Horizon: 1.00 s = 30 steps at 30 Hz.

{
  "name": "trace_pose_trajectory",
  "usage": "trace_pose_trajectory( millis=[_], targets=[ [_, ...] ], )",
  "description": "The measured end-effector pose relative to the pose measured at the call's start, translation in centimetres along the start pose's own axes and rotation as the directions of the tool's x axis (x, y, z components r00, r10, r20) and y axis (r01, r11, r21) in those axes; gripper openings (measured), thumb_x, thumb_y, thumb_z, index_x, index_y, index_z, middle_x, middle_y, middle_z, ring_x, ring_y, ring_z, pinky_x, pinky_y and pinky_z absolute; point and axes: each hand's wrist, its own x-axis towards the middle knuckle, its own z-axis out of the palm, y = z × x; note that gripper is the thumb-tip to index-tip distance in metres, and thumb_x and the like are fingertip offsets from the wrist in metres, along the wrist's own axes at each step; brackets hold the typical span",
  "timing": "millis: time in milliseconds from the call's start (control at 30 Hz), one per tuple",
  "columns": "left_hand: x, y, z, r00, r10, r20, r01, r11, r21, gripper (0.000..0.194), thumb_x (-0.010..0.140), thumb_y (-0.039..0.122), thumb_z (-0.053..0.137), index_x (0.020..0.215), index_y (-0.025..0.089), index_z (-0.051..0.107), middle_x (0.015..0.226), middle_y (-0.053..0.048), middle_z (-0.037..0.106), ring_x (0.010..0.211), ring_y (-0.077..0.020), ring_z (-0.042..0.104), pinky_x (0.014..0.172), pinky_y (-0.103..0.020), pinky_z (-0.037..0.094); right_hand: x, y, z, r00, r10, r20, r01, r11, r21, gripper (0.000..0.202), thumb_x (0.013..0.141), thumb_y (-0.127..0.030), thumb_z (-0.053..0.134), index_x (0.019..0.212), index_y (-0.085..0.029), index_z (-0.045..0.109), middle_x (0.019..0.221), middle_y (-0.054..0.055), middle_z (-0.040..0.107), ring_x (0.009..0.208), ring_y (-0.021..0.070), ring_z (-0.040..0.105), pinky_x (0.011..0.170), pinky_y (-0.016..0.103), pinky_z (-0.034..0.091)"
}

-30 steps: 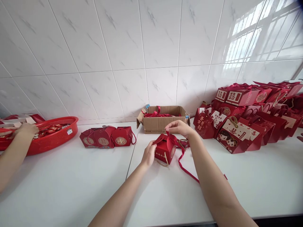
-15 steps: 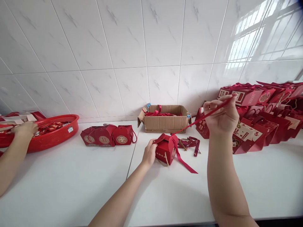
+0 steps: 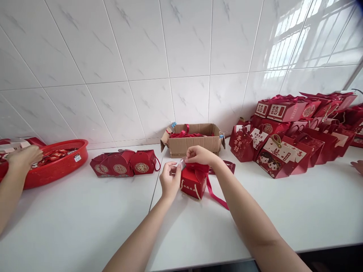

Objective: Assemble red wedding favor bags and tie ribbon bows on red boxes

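A small red gift box [image 3: 192,181] with a twisted cord handle stands on the white table [image 3: 113,226] in front of me. Red ribbon [image 3: 217,198] runs over its top and trails down its right side. My left hand [image 3: 170,179] is at the box's upper left corner, fingers closed on the ribbon's end, which shows pale there. From above, my right hand [image 3: 198,155] reaches over the box and pinches the ribbon close to my left fingertips.
Behind the box is a cardboard carton [image 3: 193,145] of red ribbons. Red boxes [image 3: 141,162] stand to the left, many red gift boxes [image 3: 275,156] to the right. A person's hand [image 3: 25,155] is over a red basin [image 3: 59,170]; another hand [image 3: 357,166] shows at the right edge.
My right hand has come down and left from its raised place to the box top, bringing the ribbon across. My left hand has moved from the box's side to the ribbon end. The view has shifted slightly.
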Motion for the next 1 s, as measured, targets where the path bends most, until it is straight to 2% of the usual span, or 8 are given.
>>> trace_pose_trajectory(
  millis=[100,367,433,500,600,733,867,1000],
  targets=[
    [0.0,-0.1,0.0,1.000,0.021,-0.001,-0.021,1.000,0.010,0.021,0.081,0.039,0.062,0.089,0.020,0.055,0.068,0.000,0.060,0.063,-0.0141,0.057,0.064,-0.025,0.044,0.7,0.7,0.7,1.000,0.021,-0.009,-0.021,0.999,-0.047,0.022,0.064,-0.027,0.068,0.067,-0.019,0.047,0.066,-0.004,0.053,0.063,0.0104,0.050,0.060,0.023,0.039],
    [-0.2,0.3,0.0,0.999,-0.014,0.039,0.015,0.999,-0.034,0.020,0.080,0.036,0.061,0.090,0.020,0.055,0.071,0.000,0.059,0.066,-0.0136,0.056,0.066,-0.025,0.044,1.0,0.8,1.2,0.998,0.007,-0.068,-0.009,1.000,-0.029,0.031,0.062,-0.032,0.070,0.065,-0.019,0.041,0.059,-0.007,0.046,0.058,0.0087,0.041,0.057,0.022,0.035],
    [-0.2,0.6,-0.2,0.996,-0.040,0.082,0.048,0.994,-0.096,0.020,0.077,0.034,0.063,0.090,0.020,0.055,0.070,0.002,0.056,0.065,-0.0129,0.054,0.065,-0.025,0.044,1.0,0.8,1.1,0.998,0.013,-0.063,-0.013,1.000,-0.002,0.032,0.061,-0.033,0.072,0.066,-0.019,0.043,0.060,-0.007,0.048,0.058,0.0089,0.043,0.056,0.022,0.036],
    [-0.1,0.8,-0.3,0.983,-0.069,0.172,0.101,0.977,-0.189,0.024,0.074,0.032,0.065,0.092,0.021,0.054,0.068,0.003,0.052,0.062,-0.0116,0.051,0.062,-0.023,0.043,1.0,1.0,1.0,0.998,0.026,-0.049,-0.025,0.999,0.021,0.035,0.059,-0.034,0.075,0.069,-0.019,0.046,0.063,-0.006,0.051,0.059,0.0091,0.046,0.057,0.022,0.037],
    [-0.1,1.1,-0.3,0.940,-0.128,0.316,0.241,0.905,-0.351,0.028,0.076,0.039,0.063,0.094,0.022,0.049,0.066,0.005,0.048,0.057,-0.0107,0.048,0.053,-0.023,0.041,0.9,1.1,0.9,0.999,0.030,-0.027,-0.030,0.999,0.017,0.039,0.055,-0.036,0.080,0.073,-0.019,0.050,0.071,-0.003,0.058,0.062,0.0103,0.050,0.059,0.023,0.041],
    [0.1,1.3,-0.1,0.896,-0.266,0.357,0.415,0.788,-0.455,0.029,0.084,0.049,0.051,0.082,0.022,0.044,0.065,0.004,0.046,0.053,-0.0101,0.046,0.046,-0.021,0.038,0.6,0.8,0.7,1.000,0.013,0.002,-0.013,1.000,0.011,0.040,0.054,-0.037,0.082,0.076,-0.019,0.054,0.081,-0.001,0.063,0.069,0.0121,0.055,0.064,0.024,0.044],
    [0.1,1.6,0.1,0.875,-0.288,0.390,0.445,0.794,-0.414,0.030,0.082,0.042,0.057,0.069,0.019,0.042,0.063,0.005,0.041,0.052,-0.0072,0.040,0.047,-0.019,0.036,0.3,0.2,0.7,1.000,-0.004,0.004,0.004,1.000,-0.022,0.036,0.058,-0.038,0.080,0.079,-0.018,0.057,0.085,0.000,0.062,0.074,0.0131,0.056,0.067,0.025,0.044],
    [-0.1,1.6,0.0,0.883,-0.265,0.387,0.416,0.822,-0.387,0.029,0.081,0.041,0.058,0.069,0.018,0.045,0.062,0.004,0.042,0.053,-0.0068,0.039,0.048,-0.019,0.035,0.0,0.0,0.4,0.998,-0.049,0.027,0.050,0.999,-0.022,0.033,0.061,-0.037,0.078,0.081,-0.019,0.059,0.089,0.001,0.062,0.079,0.0143,0.058,0.071,0.027,0.046]
  ],
)
